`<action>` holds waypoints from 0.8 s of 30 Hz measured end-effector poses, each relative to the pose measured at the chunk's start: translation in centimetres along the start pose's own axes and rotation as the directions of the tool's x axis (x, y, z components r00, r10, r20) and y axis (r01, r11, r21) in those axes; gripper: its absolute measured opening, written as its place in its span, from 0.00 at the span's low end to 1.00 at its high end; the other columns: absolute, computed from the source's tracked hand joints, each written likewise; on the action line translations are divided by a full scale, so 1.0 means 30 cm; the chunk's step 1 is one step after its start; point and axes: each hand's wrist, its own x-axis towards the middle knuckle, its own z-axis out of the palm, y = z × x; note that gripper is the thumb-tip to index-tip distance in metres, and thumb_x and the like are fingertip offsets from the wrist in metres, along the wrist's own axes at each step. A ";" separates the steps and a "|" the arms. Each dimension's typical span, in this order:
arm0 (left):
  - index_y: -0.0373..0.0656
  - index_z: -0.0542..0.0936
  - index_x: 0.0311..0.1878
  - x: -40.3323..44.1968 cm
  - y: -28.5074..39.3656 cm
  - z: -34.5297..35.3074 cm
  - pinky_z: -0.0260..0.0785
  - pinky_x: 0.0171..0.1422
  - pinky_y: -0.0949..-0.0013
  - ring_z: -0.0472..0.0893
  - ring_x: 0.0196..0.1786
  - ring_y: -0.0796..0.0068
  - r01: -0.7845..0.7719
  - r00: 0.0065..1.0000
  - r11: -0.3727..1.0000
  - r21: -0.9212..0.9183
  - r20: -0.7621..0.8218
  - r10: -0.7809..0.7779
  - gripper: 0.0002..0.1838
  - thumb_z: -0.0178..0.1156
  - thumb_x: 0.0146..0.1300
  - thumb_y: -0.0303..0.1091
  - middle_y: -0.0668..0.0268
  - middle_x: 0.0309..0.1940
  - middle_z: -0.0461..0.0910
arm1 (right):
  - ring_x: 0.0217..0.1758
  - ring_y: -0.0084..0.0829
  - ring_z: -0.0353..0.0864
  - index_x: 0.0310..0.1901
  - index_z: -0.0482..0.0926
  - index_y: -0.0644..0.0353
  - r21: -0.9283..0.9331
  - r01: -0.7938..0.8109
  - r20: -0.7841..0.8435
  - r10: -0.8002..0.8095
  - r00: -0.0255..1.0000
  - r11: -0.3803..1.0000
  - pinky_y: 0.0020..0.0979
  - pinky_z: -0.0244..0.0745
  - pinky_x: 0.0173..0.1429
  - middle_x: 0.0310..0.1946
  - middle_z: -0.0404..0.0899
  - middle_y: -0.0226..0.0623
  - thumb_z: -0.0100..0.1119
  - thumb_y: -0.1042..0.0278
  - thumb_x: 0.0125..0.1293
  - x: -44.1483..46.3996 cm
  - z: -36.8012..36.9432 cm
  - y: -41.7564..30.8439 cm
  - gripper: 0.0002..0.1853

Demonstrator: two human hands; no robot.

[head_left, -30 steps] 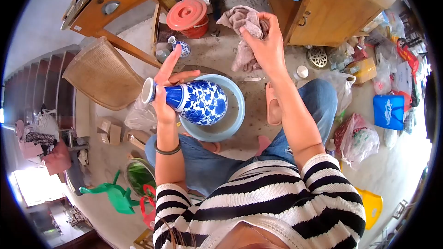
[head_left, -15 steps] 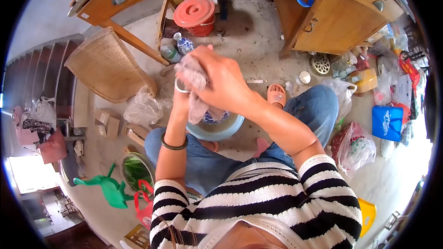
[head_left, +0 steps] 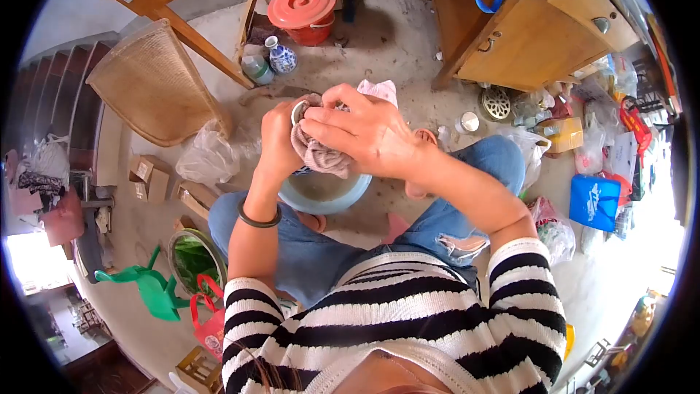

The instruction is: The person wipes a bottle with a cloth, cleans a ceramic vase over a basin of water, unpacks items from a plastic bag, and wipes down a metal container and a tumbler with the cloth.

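L hand clamped on vase nr its white mouth; fingertips partly hidden, so exact finger placement n/a. R hand clamped on greyish-pink cloth, fingers bent, pressing it to vase at the rim. Both hands close tog. Vase is up off the floor, over the near-L part of lt blue basin; most of body hidden by cloth + hands, only rim + a bit of blue pattern showing. Tilt: can't tell.

Basin on floor btwn the person's knees. Dark bracelet on L wrist.

Fwd of hands: small blue/white vase upright on floor, clear bottle just beside it on the L, red bucket w/ lid behind. Rattan chair to L, clear plastic bag nr it, cardboard box further L.

R side: white cup + round metal grate on floor by wooden cabinet. Blue bag far R.
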 end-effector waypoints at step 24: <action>0.42 0.81 0.40 -0.067 -0.005 0.042 0.74 0.43 0.62 0.82 0.38 0.58 0.232 0.771 0.963 -0.140 0.630 -0.094 0.15 0.71 0.48 0.33 0.59 0.31 0.83 | 0.45 0.29 0.76 0.48 0.78 0.51 0.211 0.727 0.334 -0.747 0.575 0.654 0.30 0.72 0.33 0.50 0.77 0.23 0.58 0.58 0.56 0.000 -0.105 0.206 0.18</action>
